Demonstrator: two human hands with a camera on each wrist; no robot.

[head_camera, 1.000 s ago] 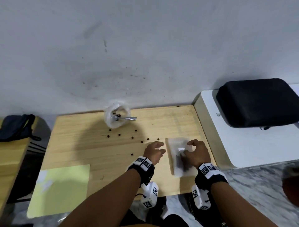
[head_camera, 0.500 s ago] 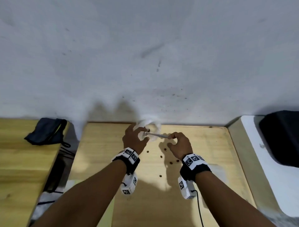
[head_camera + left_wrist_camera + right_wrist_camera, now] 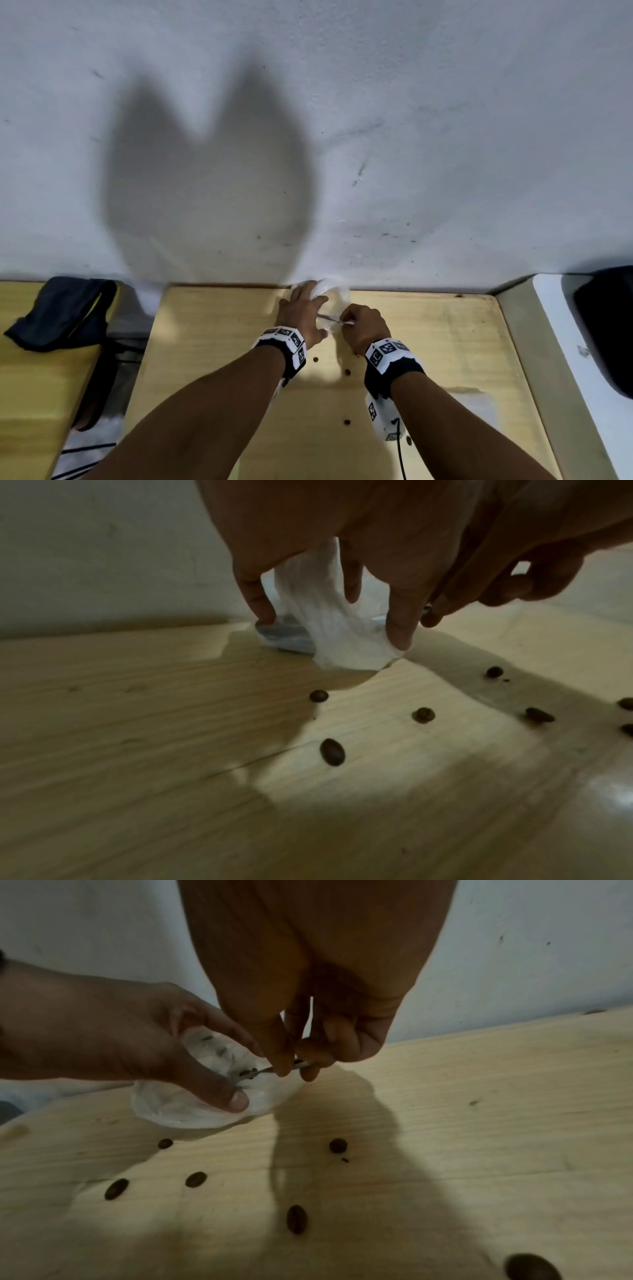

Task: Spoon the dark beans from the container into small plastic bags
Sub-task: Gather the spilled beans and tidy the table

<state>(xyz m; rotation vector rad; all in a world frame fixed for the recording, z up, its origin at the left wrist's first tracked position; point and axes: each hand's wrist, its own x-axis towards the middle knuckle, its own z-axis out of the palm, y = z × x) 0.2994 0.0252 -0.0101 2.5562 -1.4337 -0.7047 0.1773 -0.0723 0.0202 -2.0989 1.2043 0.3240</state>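
A small clear plastic container (image 3: 334,294) (image 3: 192,1112) wrapped in thin white plastic (image 3: 329,631) sits at the table's back edge by the wall. My left hand (image 3: 301,308) (image 3: 143,1047) grips it from the left, thumb pressed on its near side. My right hand (image 3: 363,323) (image 3: 294,1058) pinches the handle of a metal spoon (image 3: 334,319) (image 3: 274,1069) whose bowl lies inside the container among a few dark beans (image 3: 245,1072). Several loose beans (image 3: 331,751) (image 3: 296,1218) lie scattered on the wood in front. A clear plastic bag (image 3: 479,407) lies flat to the right.
The wooden table (image 3: 219,342) ends at a grey wall (image 3: 411,137). A dark cloth bag (image 3: 61,315) sits on another wooden table to the left. A black padded case (image 3: 606,329) rests on a white surface at the right.
Both hands left the flat bag at the near right and reached to the container at the back. The left hand now grips it, and the right hand took the spoon handle.
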